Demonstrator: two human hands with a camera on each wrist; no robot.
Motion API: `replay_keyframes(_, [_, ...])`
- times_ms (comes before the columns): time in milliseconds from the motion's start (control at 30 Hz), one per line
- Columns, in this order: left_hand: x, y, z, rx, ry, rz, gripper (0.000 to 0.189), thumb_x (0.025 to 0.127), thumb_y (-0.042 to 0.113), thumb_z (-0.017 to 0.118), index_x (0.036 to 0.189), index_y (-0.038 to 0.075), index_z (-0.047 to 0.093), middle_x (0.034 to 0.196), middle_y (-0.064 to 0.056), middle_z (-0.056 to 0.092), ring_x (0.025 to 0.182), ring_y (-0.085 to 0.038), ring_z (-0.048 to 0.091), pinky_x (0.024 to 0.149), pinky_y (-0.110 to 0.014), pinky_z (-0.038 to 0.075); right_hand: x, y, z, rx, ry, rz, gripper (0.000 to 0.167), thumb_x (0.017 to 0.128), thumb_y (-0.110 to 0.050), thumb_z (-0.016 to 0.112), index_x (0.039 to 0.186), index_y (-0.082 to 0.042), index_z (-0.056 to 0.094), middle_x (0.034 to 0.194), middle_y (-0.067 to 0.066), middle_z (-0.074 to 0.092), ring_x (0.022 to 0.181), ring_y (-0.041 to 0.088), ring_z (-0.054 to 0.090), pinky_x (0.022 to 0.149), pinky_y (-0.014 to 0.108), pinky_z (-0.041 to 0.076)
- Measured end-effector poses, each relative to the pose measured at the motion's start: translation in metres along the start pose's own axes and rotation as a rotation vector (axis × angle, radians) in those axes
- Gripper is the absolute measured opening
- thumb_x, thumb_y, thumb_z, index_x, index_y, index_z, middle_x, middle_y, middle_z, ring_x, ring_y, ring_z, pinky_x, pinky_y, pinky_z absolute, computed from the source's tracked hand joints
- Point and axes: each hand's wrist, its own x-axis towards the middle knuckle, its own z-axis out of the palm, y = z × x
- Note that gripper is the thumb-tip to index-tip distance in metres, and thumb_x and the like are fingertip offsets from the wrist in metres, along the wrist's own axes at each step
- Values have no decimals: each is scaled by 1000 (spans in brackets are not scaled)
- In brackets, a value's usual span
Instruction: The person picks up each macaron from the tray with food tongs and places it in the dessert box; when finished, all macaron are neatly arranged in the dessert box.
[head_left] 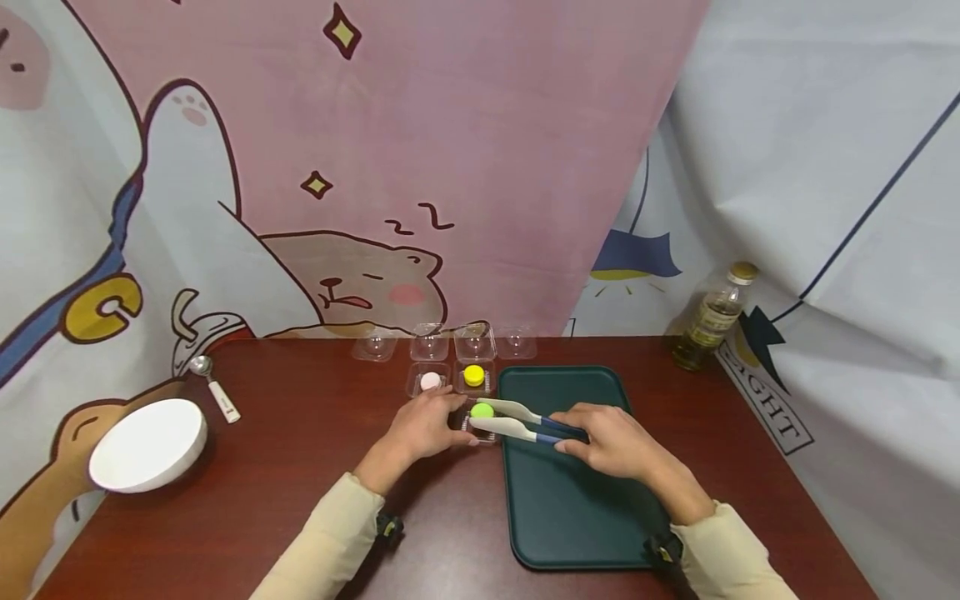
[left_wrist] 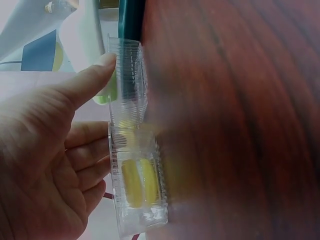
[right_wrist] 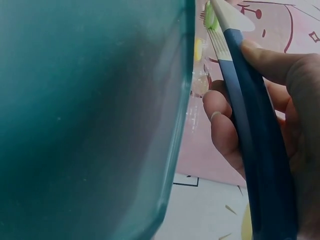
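My right hand [head_left: 615, 442] grips tongs [head_left: 550, 423] with blue handles and pale, flat tips. The tips reach left past the tray and lie on both sides of a light green macaron [head_left: 482, 409]. That macaron is in a small clear plastic box [left_wrist: 127, 85]. At the box's left side, my left hand [head_left: 425, 425] holds it, thumb at the near edge and fingers toward the back. Just behind, a yellow macaron [head_left: 473, 375] sits in another clear box, and a pale pink macaron [head_left: 430, 381] in one to its left, partly behind my left fingers.
Under my right hand lies a dark green tray [head_left: 562, 508]. Clear lids [head_left: 474, 342] stand along the back edge. An oil bottle [head_left: 708, 323] is at back right. To the left are a white bowl [head_left: 148, 446] and a scoop [head_left: 222, 400] with a white handle.
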Motion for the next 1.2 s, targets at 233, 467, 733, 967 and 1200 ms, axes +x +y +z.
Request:
replay_keyframes(233, [0, -2, 2, 5, 19, 12, 74, 76, 54, 85, 135, 15, 67, 142, -13, 63, 130, -32, 60, 101, -53, 52, 0, -1, 2, -39, -12, 9, 41, 92, -33, 74, 128, -15, 71, 105, 0, 73, 82, 8, 65, 67, 27, 51])
replay_keyframes(467, [-1, -1, 1, 0, 20, 11, 74, 76, 54, 85, 136, 14, 66, 142, -13, 62, 129, -32, 60, 101, -53, 52, 0, -2, 2, -58, -16, 7, 41, 93, -35, 73, 129, -16, 70, 108, 0, 73, 82, 6, 65, 66, 27, 52])
replay_keyframes(733, [-1, 0, 2, 19, 19, -1, 74, 75, 55, 85, 136, 16, 67, 141, -13, 63, 129, -31, 60, 98, -53, 54, -2, 0, 4, -55, 2, 4, 41, 93, -35, 74, 129, -16, 71, 108, -1, 73, 80, 6, 64, 66, 27, 52])
replay_keyframes(967, [-1, 2, 2, 34, 15, -26, 75, 74, 58, 84, 136, 19, 67, 142, -12, 62, 131, -32, 59, 99, -53, 53, -2, 0, 3, -61, 14, -14, 40, 92, -35, 74, 127, -16, 72, 106, -1, 74, 79, 7, 65, 64, 26, 51])
replay_keyframes(1200, [-1, 3, 1, 48, 18, -48, 76, 75, 59, 83, 137, 19, 66, 145, -12, 60, 138, -31, 53, 105, -53, 50, 0, -1, 1, -74, 9, -8, 39, 92, -35, 74, 127, -17, 72, 107, -1, 74, 80, 4, 65, 65, 26, 52])
